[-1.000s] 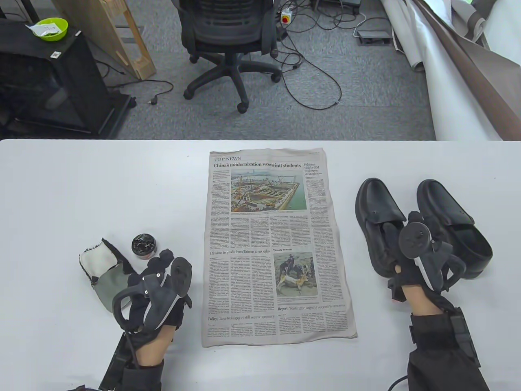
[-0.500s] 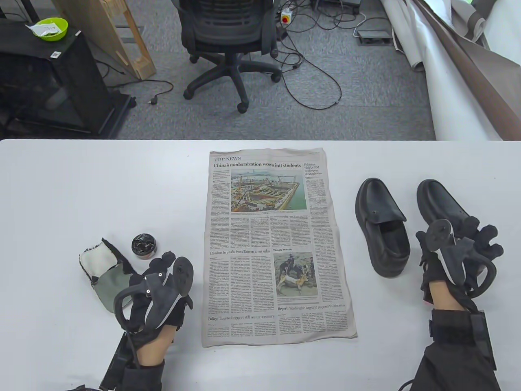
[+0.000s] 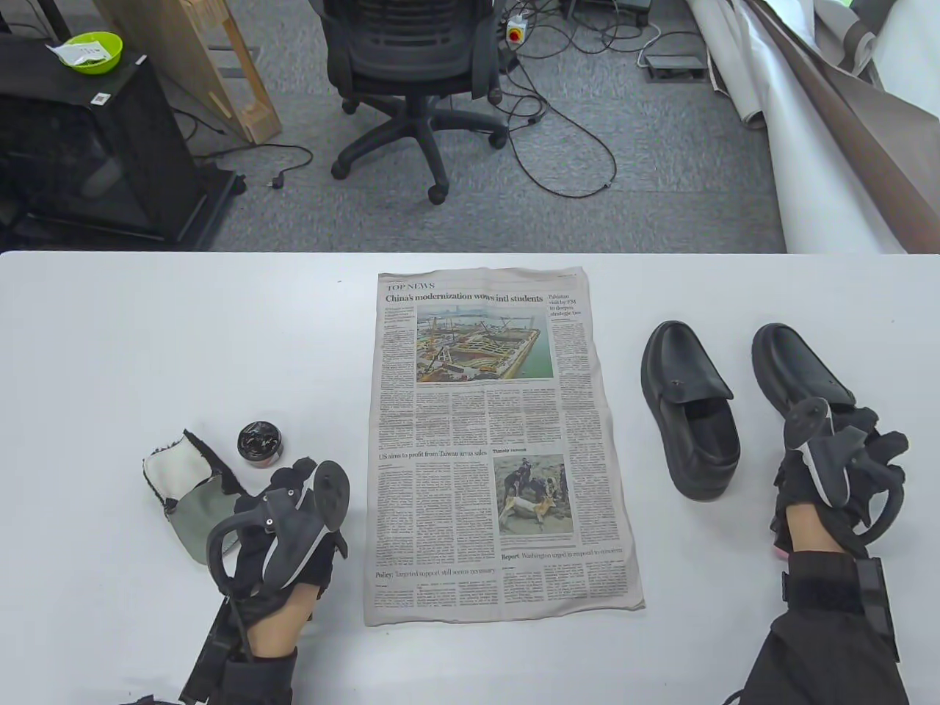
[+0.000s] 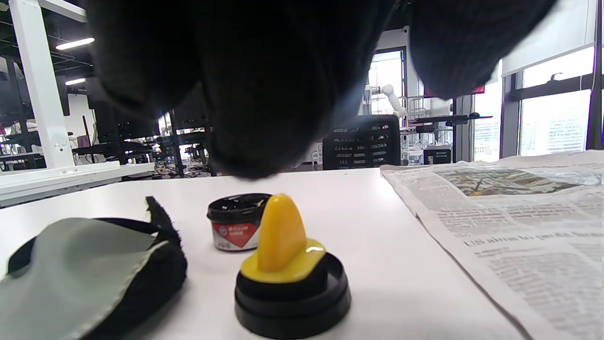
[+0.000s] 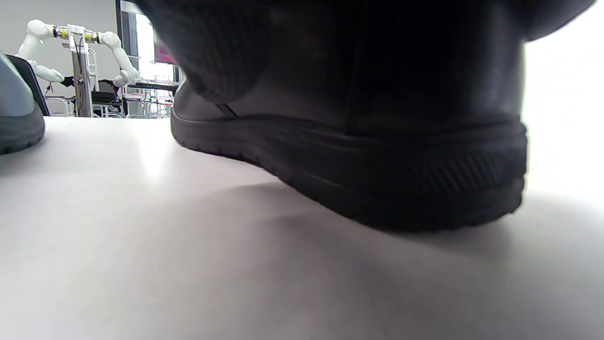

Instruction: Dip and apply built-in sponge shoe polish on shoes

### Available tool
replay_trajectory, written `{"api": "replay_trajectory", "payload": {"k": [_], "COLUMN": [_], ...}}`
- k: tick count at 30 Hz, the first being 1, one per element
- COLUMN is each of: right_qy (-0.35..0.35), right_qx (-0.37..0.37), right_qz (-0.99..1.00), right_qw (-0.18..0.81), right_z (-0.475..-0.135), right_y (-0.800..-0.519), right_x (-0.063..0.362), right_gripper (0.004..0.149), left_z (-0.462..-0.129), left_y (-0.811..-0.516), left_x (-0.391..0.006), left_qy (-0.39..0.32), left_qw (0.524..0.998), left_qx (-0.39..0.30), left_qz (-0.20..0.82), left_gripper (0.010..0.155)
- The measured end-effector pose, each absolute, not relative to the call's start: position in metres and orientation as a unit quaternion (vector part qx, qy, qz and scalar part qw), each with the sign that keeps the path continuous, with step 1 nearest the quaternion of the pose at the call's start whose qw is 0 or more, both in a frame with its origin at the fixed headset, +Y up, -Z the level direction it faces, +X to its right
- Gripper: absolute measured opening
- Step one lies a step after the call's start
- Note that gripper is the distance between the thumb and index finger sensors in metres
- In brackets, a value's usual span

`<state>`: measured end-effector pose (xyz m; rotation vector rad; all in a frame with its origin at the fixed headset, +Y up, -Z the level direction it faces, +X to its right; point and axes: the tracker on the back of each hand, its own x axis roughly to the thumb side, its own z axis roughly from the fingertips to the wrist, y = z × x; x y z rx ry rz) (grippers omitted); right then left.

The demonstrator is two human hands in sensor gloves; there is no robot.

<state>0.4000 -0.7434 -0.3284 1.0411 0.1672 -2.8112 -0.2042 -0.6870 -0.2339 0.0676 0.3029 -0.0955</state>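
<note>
Judged as the fetching step: the right hand (image 3: 837, 470) curls around the heel of the black leather slip-on shoe (image 3: 800, 371) at four o'clock, needing a lift onto the printed newspaper sheet (image 3: 499, 440), while the left hand (image 3: 283, 525), fingers loosely bent and holding nothing, hovers over the yellow-handled black sponge applicator (image 4: 288, 269) beside the small black polish jar (image 3: 260, 443) at eight o'clock.

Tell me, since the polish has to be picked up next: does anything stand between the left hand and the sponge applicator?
Nothing visible. The left hand hovers right above the yellow-handled sponge applicator; polish tin and cloth sit aside.

Even bright overhead light; wrist views backlit, window glare, blurred foregrounds.
</note>
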Motion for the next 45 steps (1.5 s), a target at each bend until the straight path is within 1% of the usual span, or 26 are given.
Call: {"api": "replay_trajectory", "payload": {"k": [4,8,12,14,19,21,25,27,29,32,35,36,37,38,39,42,44,45], "right_qy": [0.063,0.067,0.066,0.077,0.125,0.158,0.222,0.265,0.292,0.331,0.356,0.360,0.360,0.356,0.355,0.339,0.321,0.318], "right_qx": [0.346,0.338,0.340,0.335,0.338,0.337,0.327,0.315,0.292,0.233,0.144,0.115,0.103,0.065,0.042,-0.049,-0.106,-0.123], "right_qz": [-0.932,-0.934,-0.937,-0.937,-0.932,-0.928,-0.918,-0.911,-0.910,-0.914,-0.923,-0.926,-0.927,-0.932,-0.934,-0.940,-0.941,-0.940], "right_qw": [0.084,0.089,0.042,0.056,0.042,0.029,0.038,0.031,0.023,0.015,0.011,0.009,0.008,0.005,0.006,0.002,0.000,-0.003], "right_z": [-0.328,-0.329,-0.328,-0.328,-0.324,-0.321,-0.315,-0.310,-0.305,-0.297,-0.288,-0.285,-0.284,-0.279,-0.277,-0.264,-0.260,-0.257], "right_y": [-0.744,-0.743,-0.745,-0.744,-0.742,-0.735,-0.712,-0.695,-0.680,-0.661,-0.648,-0.647,-0.646,-0.646,-0.647,-0.656,-0.662,-0.666], "right_x": [0.403,0.403,0.407,0.405,0.406,0.404,0.391,0.379,0.366,0.333,0.284,0.268,0.261,0.242,0.232,0.191,0.176,0.169], "right_gripper": [0.049,0.046,0.044,0.043,0.038,0.038,0.038,0.038,0.038,0.037,0.038,0.038,0.038,0.038,0.038,0.038,0.038,0.038], "left_z": [-0.234,-0.234,-0.234,-0.234,-0.235,-0.235,-0.234,-0.234,-0.234,-0.234,-0.233,-0.232,-0.232,-0.232,-0.232,-0.232,-0.231,-0.231], "left_y": [-0.687,-0.688,-0.687,-0.687,-0.687,-0.686,-0.684,-0.683,-0.683,-0.683,-0.682,-0.681,-0.681,-0.681,-0.680,-0.679,-0.679,-0.678], "left_x": [-0.204,-0.204,-0.204,-0.204,-0.204,-0.204,-0.205,-0.205,-0.205,-0.206,-0.208,-0.210,-0.210,-0.211,-0.212,-0.214,-0.214,-0.215], "left_qy": [0.150,0.150,0.149,0.149,0.148,0.147,0.147,0.147,0.148,0.149,0.154,0.156,0.157,0.158,0.158,0.160,0.161,0.161], "left_qw": [0.987,0.987,0.987,0.987,0.987,0.988,0.988,0.988,0.987,0.987,0.986,0.986,0.986,0.986,0.986,0.986,0.985,0.985], "left_qx": [0.033,0.031,0.028,0.027,0.024,0.026,0.031,0.033,0.037,0.037,0.042,0.043,0.043,0.044,0.045,0.048,0.049,0.051], "left_qz": [-0.048,-0.048,-0.050,-0.049,-0.050,-0.049,-0.044,-0.043,-0.042,-0.042,-0.037,-0.035,-0.034,-0.032,-0.031,-0.028,-0.026,-0.024], "left_gripper": [0.057,0.057,0.057,0.057,0.057,0.057,0.057,0.057,0.057,0.057,0.056,0.056,0.057,0.056,0.057,0.057,0.056,0.056]}}
